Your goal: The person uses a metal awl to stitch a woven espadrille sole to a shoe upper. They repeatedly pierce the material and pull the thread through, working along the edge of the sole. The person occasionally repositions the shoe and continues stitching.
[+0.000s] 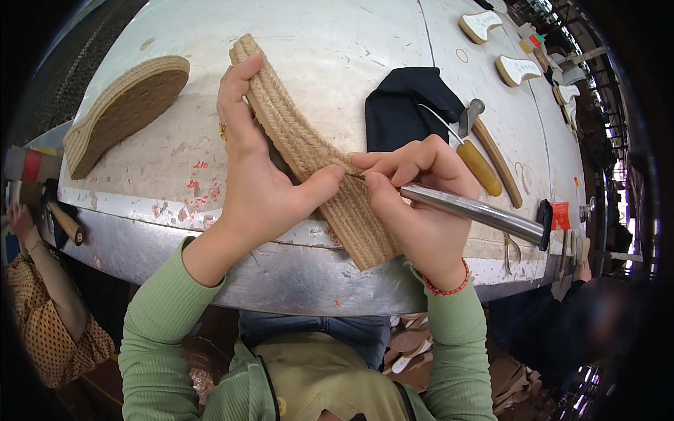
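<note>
The pale, scuffed surface (337, 49) has a metal front edge. On it lie a woven rope sole (123, 112) at the left, a black cloth (404, 105), a yellow-handled knife (470, 154), a wooden-handled tool (495, 158) and white soles (516, 69) farther right.

- The braided jute sole (316, 158) looks coarse, fibrous and matt.
- The awl (477, 210) has a smooth, shiny steel shaft.
- The table (337, 42) is painted white, scuffed and stained, with a dull metal edge.
- The knife (474, 158) has a glossy yellow-brown handle.
- The black cloth (400, 105) looks soft and matt.
- The second sole (123, 112) is rough woven fibre.
</note>
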`<move>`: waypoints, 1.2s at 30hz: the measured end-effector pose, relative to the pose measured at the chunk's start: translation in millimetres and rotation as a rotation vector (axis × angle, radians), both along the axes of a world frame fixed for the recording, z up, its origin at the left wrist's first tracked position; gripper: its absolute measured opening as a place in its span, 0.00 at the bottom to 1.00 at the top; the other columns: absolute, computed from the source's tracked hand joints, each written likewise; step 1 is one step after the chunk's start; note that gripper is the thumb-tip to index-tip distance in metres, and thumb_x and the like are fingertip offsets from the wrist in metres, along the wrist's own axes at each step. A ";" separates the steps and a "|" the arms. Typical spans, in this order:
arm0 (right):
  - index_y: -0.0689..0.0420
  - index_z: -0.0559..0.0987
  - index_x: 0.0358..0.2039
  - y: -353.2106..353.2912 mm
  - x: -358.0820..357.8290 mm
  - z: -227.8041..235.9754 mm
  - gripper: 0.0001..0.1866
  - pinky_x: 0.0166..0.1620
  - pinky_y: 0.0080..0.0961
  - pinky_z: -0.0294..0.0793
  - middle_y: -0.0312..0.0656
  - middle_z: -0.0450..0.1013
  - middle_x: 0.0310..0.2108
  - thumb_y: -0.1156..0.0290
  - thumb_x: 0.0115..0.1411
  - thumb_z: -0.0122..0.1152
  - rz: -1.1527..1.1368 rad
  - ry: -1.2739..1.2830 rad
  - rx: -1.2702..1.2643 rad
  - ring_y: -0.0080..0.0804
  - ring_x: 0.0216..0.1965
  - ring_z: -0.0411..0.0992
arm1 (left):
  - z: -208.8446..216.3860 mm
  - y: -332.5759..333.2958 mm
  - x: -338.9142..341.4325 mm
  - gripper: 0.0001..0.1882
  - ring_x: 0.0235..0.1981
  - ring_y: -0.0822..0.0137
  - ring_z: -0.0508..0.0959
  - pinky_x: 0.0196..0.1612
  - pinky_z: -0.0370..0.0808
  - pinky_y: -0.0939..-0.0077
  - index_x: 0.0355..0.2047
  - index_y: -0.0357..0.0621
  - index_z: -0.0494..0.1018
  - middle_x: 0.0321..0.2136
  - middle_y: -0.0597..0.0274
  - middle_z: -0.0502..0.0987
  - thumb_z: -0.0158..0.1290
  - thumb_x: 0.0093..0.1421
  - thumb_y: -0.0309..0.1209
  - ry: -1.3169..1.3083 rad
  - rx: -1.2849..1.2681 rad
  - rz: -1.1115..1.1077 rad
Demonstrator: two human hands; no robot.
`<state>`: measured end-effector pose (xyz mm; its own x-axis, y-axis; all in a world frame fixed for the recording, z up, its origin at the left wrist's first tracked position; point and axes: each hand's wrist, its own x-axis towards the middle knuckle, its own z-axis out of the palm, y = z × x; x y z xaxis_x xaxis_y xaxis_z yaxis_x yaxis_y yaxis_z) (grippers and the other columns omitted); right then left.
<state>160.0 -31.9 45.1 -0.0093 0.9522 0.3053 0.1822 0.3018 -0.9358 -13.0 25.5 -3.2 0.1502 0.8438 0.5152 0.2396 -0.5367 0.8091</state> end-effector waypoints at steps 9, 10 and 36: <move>0.59 0.65 0.24 3.4 4.3 -3.1 0.12 0.44 0.26 0.77 0.41 0.73 0.26 0.86 0.53 0.59 0.006 0.121 -0.052 0.33 0.37 0.78 | -1.7 1.3 1.0 0.56 0.58 0.55 0.58 0.61 0.58 0.62 0.64 0.38 0.43 0.58 0.50 0.51 0.64 0.38 0.29 -0.062 0.004 -0.034; 0.59 0.65 0.24 3.8 5.4 -4.0 0.12 0.44 0.25 0.77 0.41 0.72 0.26 0.86 0.53 0.59 0.015 0.152 -0.059 0.33 0.37 0.78 | -2.4 1.3 0.9 0.56 0.58 0.56 0.58 0.61 0.58 0.62 0.64 0.38 0.43 0.58 0.50 0.51 0.64 0.38 0.29 -0.053 0.002 -0.031; 0.59 0.66 0.24 2.3 1.7 -6.1 0.11 0.42 0.22 0.77 0.41 0.74 0.27 0.86 0.53 0.60 0.002 0.090 -0.055 0.31 0.40 0.79 | 8.7 -3.7 2.8 0.55 0.55 0.58 0.64 0.58 0.65 0.65 0.65 0.43 0.38 0.54 0.48 0.55 0.60 0.41 0.24 -0.122 -0.067 -0.116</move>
